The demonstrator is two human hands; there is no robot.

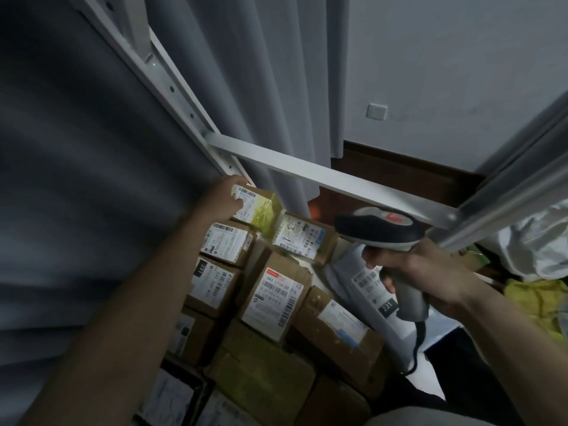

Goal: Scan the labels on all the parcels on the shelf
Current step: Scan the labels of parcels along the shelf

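Observation:
Several cardboard parcels with white labels lie stacked on the shelf below me. My left hand (pixel 226 196) grips the left end of a small box with yellow-green tape (pixel 261 210) at the back of the pile, tilting it up. My right hand (pixel 421 272) grips the handle of a grey and black barcode scanner (pixel 379 230), whose head points left toward that box and the labelled parcel (pixel 299 238) beside it. A white poly-bag parcel (pixel 365 281) marked 231 lies under the scanner. A larger box with a red-topped label (pixel 278 295) sits mid-pile.
A white metal shelf frame crosses above the parcels, with a crossbar (pixel 322 176) and a slanted upright (pixel 159 69). Grey curtains (pixel 261 87) hang behind. The scanner's cable (pixel 418 348) dangles at right. White and yellow cloth (pixel 534 290) lies at the far right.

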